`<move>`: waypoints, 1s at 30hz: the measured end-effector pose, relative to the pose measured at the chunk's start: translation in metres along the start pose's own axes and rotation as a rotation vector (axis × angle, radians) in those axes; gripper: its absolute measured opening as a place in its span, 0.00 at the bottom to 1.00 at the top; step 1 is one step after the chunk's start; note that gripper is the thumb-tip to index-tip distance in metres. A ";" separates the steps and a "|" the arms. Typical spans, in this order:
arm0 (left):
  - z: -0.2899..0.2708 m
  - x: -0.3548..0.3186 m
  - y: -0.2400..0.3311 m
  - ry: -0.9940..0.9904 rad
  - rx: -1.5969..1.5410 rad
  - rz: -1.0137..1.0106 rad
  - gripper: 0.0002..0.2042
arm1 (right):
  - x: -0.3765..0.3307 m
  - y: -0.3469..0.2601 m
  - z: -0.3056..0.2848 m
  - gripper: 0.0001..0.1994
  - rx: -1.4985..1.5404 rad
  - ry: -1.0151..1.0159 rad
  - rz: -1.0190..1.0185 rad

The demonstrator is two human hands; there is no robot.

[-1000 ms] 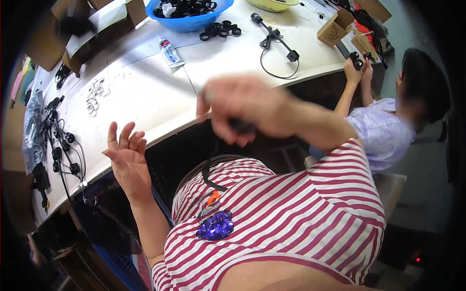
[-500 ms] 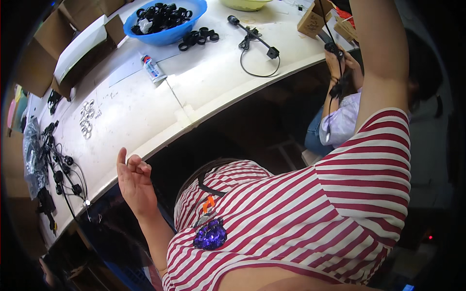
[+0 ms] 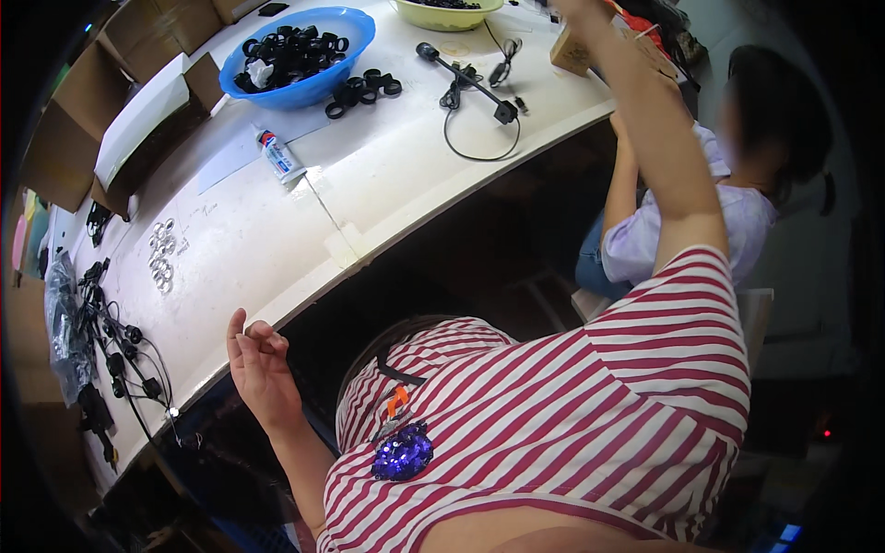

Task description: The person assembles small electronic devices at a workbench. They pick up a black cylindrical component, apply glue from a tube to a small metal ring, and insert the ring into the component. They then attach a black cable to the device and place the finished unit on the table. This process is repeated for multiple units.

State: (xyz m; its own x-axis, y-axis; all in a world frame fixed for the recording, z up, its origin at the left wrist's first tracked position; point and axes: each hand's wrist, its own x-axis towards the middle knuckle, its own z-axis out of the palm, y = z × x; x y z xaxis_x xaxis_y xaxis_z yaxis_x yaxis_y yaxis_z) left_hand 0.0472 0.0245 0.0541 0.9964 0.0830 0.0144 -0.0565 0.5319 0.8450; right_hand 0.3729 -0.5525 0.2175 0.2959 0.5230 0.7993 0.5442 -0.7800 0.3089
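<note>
My left hand (image 3: pixel 265 370) is raised beside the table's front edge, index finger stretched and the other fingers partly curled; nothing shows in it. My right arm reaches over the far right of the table, and my right hand (image 3: pixel 579 11) is mostly cut off by the top edge, its fingers hidden. Below and left of it lies a black rod (image 3: pixel 466 81) with a round head, a square block and a looped cable. A bundled black cable (image 3: pixel 502 66) lies beside the rod. Near my right forearm stands a small brown cardboard box (image 3: pixel 570 53).
A blue bowl (image 3: pixel 362 46) of black rings, loose rings (image 3: pixel 361 92), a yellow bowl (image 3: pixel 442 17) and a tube (image 3: pixel 280 157) stand or lie on the white table (image 3: pixel 277 235). Clear discs (image 3: pixel 161 256) and black cables (image 3: pixel 115 336) lie left. A co-worker (image 3: pixel 737 207) sits at right.
My right hand has moved up and left, out past the top edge. The dangling cable by the co-worker's hands is gone from there; a bundled cable now shows beside the rod.
</note>
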 end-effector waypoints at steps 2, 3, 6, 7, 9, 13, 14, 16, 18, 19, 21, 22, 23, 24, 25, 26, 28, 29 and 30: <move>-0.011 -0.013 0.008 0.101 0.047 0.051 0.16 | -0.047 -0.092 0.051 0.14 0.394 -0.411 0.756; -0.010 -0.014 0.011 0.112 0.057 0.051 0.16 | -0.045 -0.145 0.035 0.14 0.271 -0.455 0.782; -0.011 -0.009 0.012 0.089 0.078 0.031 0.15 | -0.072 -0.180 0.026 0.16 0.166 -0.649 0.945; -0.014 -0.009 0.013 0.087 0.091 0.025 0.15 | -0.086 -0.176 0.036 0.16 0.067 -0.656 0.921; -0.019 -0.009 0.016 0.109 0.128 0.042 0.14 | -0.094 -0.170 0.061 0.16 -0.109 -0.670 0.853; -0.032 -0.014 0.021 0.213 0.389 0.065 0.14 | -0.036 -0.225 0.072 0.17 -0.092 -0.503 0.501; -0.029 -0.009 0.023 0.229 0.505 0.055 0.14 | -0.037 -0.232 0.079 0.18 0.005 -0.449 0.390; -0.028 -0.001 0.036 0.194 0.593 0.074 0.12 | -0.039 -0.252 0.088 0.18 -0.100 -0.606 0.212; -0.049 0.006 0.053 0.191 0.754 0.163 0.10 | -0.037 -0.262 0.105 0.16 -0.076 -0.865 0.337; -0.067 0.011 0.062 0.252 0.843 0.219 0.10 | -0.060 -0.238 0.119 0.16 -0.010 -0.748 0.350; -0.109 0.023 0.082 0.455 1.018 0.387 0.09 | -0.074 -0.205 0.126 0.16 -0.071 -0.786 0.331; -0.131 0.026 0.098 0.544 1.132 0.413 0.10 | -0.076 -0.196 0.129 0.16 -0.102 -0.825 0.350; -0.156 0.031 0.111 0.628 1.162 0.516 0.10 | -0.073 -0.199 0.126 0.16 -0.116 -0.799 0.378; -0.172 0.034 0.127 0.727 1.279 0.491 0.10 | -0.069 -0.203 0.120 0.16 -0.134 -0.775 0.410; -0.194 0.039 0.138 0.779 1.350 0.500 0.10 | -0.062 -0.206 0.117 0.16 -0.154 -0.748 0.446; -0.205 0.047 0.146 0.771 1.394 0.507 0.11 | -0.049 -0.215 0.113 0.16 -0.041 -0.666 0.415; -0.211 0.070 0.153 0.768 1.557 0.388 0.13 | -0.021 -0.248 0.102 0.16 0.174 -0.498 0.354; -0.202 0.080 0.153 0.788 1.714 0.300 0.16 | 0.004 -0.285 0.089 0.15 0.307 -0.463 0.345; -0.201 0.089 0.150 0.807 1.879 0.252 0.21 | 0.030 -0.325 0.079 0.14 0.445 -0.423 0.334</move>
State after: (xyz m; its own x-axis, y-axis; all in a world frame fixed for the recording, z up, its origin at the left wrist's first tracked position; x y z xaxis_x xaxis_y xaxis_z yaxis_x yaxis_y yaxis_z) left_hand 0.1150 0.2807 0.0744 0.7025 0.5521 0.4491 0.4844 -0.8332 0.2668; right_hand 0.2667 -0.2565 0.1002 0.7344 0.4393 0.5173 0.6142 -0.7545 -0.2313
